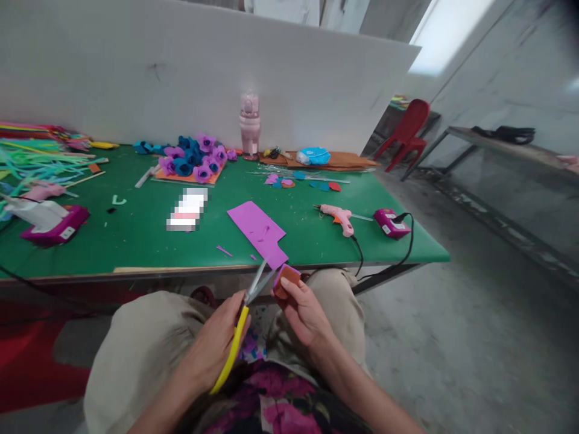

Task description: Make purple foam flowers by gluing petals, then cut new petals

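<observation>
My left hand is closed around the yellow handle of the scissors, whose blades stand apart and point up and right at the table edge. My right hand pinches a small brown piece with purple pieces against it, thumb on top, just right of the blades. A notched purple sheet lies on the green table beyond the blade tips, its near corner close to the held pieces. Thin purple offcuts lie to its left.
A pink glue gun and a magenta socket block with a black cord lie right. Purple and blue paper flowers, a pink bottle and colored strips stand or lie farther back. A red chair is beyond the table.
</observation>
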A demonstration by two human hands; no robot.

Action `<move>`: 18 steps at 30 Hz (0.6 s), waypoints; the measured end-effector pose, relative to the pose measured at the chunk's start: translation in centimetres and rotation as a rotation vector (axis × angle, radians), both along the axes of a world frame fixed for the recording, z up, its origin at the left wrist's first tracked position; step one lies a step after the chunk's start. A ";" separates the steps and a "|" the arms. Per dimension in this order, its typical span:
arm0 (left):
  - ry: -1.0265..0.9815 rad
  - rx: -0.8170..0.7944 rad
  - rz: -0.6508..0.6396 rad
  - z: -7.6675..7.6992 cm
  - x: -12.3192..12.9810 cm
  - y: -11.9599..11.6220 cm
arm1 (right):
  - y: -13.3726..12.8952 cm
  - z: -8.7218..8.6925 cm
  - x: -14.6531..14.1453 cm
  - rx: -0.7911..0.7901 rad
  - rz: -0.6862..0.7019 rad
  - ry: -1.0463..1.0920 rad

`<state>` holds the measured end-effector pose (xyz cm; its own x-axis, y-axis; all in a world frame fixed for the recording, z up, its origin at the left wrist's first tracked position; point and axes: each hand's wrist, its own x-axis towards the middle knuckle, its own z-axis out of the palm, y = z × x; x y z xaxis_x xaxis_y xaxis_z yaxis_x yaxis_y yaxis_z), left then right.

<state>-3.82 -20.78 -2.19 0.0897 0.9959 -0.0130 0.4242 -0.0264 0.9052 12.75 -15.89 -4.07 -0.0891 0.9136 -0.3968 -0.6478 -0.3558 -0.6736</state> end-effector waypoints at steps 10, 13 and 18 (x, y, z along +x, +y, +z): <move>-0.207 -0.148 -0.001 1.2 -0.7 1.0 | -1.0 0.4 0.5 0.105 0.460 -0.289; -0.295 -0.225 -0.017 1.8 -0.3 1.2 | -1.6 0.6 0.2 0.169 0.574 -0.312; -0.296 -0.218 0.022 1.2 0.3 1.4 | -1.8 1.0 -0.3 0.202 0.652 -0.356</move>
<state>-3.52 -19.35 -1.02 0.1003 0.9744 -0.2014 0.1414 0.1864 0.9723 12.45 -17.72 -3.11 -0.5326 0.7781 -0.3331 -0.0813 -0.4388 -0.8949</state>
